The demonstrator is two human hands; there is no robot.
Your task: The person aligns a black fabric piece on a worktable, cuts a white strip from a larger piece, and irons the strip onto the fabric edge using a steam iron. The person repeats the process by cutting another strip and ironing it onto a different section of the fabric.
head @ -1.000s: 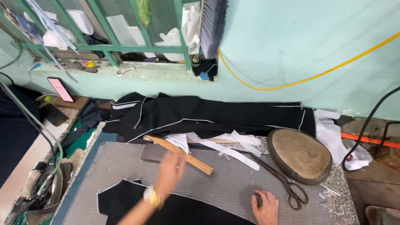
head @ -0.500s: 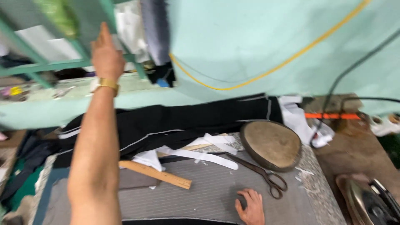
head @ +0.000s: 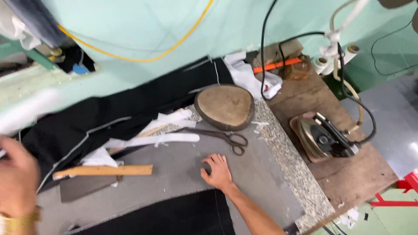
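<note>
Head view, single cam.

- R hand [head: 219, 173]: flat on grey pad [head: 261, 174], palm down, fingers spread, grasping nothing. A small dark object seems to sit under the fingertips; can't tell what.
- L hand [head: 16, 180]: far left edge, blurred, raised off the pad; gold watch [head: 19, 222] at wrist. Grip state: can't tell.
- Scissors [head: 220, 137]: nearest tool to R hand, just beyond its fingertips, up and slightly right. Long axis runs left-right; loop handles at right end, blades point left. R hand much nearer than L.
- Wooden ruler [head: 104, 170]: lies between the hands, long axis left-right, nearer L.
- Black cloth [head: 183, 215]: just below R hand, at near edge.
- Oval pressing pad [head: 224, 106]: beyond scissors.
- Iron [head: 324, 139]: well apart, right, on wooden board.
</note>
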